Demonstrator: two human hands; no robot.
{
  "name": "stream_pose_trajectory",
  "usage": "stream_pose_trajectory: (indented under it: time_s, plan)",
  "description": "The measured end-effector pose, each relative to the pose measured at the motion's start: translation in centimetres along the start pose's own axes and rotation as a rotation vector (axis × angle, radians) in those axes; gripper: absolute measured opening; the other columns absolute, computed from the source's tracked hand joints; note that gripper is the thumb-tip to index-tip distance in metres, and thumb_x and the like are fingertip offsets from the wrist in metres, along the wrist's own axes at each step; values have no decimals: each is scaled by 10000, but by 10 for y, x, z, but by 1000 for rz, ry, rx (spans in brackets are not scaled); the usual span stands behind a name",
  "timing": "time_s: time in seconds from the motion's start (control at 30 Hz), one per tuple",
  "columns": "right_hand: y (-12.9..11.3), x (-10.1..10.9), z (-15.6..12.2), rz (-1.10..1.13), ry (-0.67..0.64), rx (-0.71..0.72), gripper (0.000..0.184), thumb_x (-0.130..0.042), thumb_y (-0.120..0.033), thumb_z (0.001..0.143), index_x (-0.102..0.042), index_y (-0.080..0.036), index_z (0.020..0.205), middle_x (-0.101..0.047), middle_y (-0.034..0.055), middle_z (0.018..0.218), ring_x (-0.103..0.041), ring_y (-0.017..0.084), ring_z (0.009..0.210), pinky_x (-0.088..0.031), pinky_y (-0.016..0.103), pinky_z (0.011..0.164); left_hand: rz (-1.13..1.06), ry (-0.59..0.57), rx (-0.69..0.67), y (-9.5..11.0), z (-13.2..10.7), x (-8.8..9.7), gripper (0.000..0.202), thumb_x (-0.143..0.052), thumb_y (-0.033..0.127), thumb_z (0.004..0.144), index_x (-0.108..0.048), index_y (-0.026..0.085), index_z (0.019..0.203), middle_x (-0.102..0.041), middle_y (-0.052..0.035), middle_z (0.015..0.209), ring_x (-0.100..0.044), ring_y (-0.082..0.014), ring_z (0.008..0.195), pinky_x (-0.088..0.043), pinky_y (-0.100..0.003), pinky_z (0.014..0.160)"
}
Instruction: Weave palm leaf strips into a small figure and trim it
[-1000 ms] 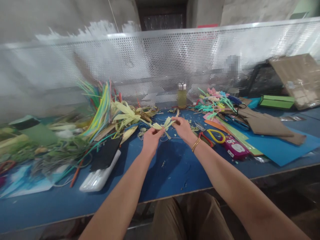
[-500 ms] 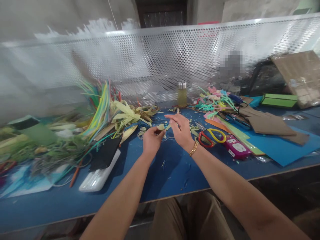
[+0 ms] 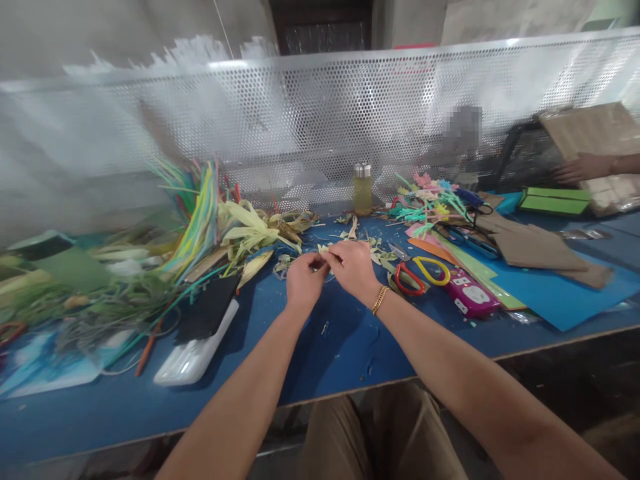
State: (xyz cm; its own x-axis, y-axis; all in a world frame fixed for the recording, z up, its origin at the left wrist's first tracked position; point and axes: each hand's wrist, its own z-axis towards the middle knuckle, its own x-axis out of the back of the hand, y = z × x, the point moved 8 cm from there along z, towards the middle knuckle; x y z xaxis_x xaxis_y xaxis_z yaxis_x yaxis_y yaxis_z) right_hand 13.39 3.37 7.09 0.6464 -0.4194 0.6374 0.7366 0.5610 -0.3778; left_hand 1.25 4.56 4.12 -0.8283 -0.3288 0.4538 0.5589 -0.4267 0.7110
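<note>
My left hand [image 3: 304,281] is closed in a pinch over the middle of the blue table [image 3: 340,357]. Between its fingertips is a small pale green strip of corn husk [image 3: 323,249], mostly covered by the fingers. My right hand [image 3: 353,267], with a gold bracelet at the wrist, meets the left one and pinches the same piece from the right. Husk scraps [image 3: 383,252] lie just behind and beside the hands. Scissors [image 3: 399,277] with one red and one yellow handle loop rest right of my right hand. A pile of corn husks [image 3: 250,225] sits to the left.
Bundled pipe cleaners [image 3: 200,212], a black phone-like slab [image 3: 209,310] and a white case [image 3: 197,360] are on the left. A bottle [image 3: 363,193] stands behind. Rightward lie a purple box [image 3: 470,295], cardboard [image 3: 543,247] and blue sheets [image 3: 560,303]. Another person's hand [image 3: 577,168] touches a brown package.
My right hand has come down and left, its raised fingers now closing against my left fingertips on the husk. Another person's hand has appeared at the far right.
</note>
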Motion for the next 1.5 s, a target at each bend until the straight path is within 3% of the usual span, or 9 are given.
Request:
stream_pose_trajectory:
  time_s: [0.17, 0.5, 0.87, 0.97, 1.07, 1.17, 1.3, 1.5]
  plan:
    - [-4, 2, -1, 59, 37, 18, 326, -469, -299, 946, -563, -181, 657, -616, -9, 675, -536, 135, 725, -261, 296, 743, -136, 30, 24, -3, 2, 1, 132, -628, 277, 705, -619, 170, 628, -603, 10, 626, -521, -135, 627, -407, -250, 640]
    - [-11, 8, -7, 99, 112, 93, 298, -453, -308, 953, -623, -197, 735, -682, 22, 798, -558, 162, 793, -289, 324, 830, -269, 37, 74, -6, 2, 3, 135, -664, 272, 665, -634, 161, 594, -576, 18, 576, -480, -119, 573, -393, -244, 584]
    - [-14, 2, -6, 86, 38, 105, 282, -457, -314, 950, -671, -199, 806, -704, 29, 841, -579, 165, 822, -298, 331, 857, -300, 9, 137, -20, 3, -1, 154, -701, 296, 641, -661, 149, 615, -602, 4, 591, -494, -122, 575, -370, -253, 577]
    - [-7, 5, 0, 150, 14, 80, 240, -475, -330, 938, -675, -211, 877, -704, 25, 861, -596, 166, 822, -329, 326, 860, -454, 23, 272, -31, 0, -5, 201, -751, 316, 609, -639, 149, 623, -576, 19, 559, -463, -101, 529, -342, -242, 537]
    - [10, 24, 5, 237, 148, -15, 246, -449, -352, 939, -627, -200, 1012, -685, 51, 917, -597, 165, 806, -387, 300, 795, -732, 3, 470, -39, -5, -16, 279, -806, 332, 566, -645, 148, 701, -639, -6, 647, -493, -88, 544, -342, -222, 519]
    - [23, 37, 3, 159, 251, -128, 231, -446, -351, 932, -610, -191, 910, -659, 64, 878, -575, 181, 805, -385, 315, 785, -940, -23, 574, -37, -7, -24, 349, -844, 283, 518, -670, 144, 788, -686, -42, 782, -552, -85, 623, -378, -199, 539]
    - [22, 30, -1, -23, 209, -173, 164, -543, -327, 871, -641, -196, 855, -660, 73, 919, -548, 231, 917, -335, 368, 848, -1019, 7, 585, -37, -7, -23, 365, -861, 195, 470, -677, 137, 781, -676, -30, 778, -562, -78, 651, -400, -182, 550]
    - [12, 10, -4, -112, 85, -53, 193, -635, -386, 820, -711, -260, 945, -680, 52, 1005, -496, 261, 1013, -259, 414, 902, -1016, -16, 551, -39, -6, -25, 299, -842, 245, 522, -673, 131, 741, -650, -15, 703, -539, -76, 598, -392, -202, 542]
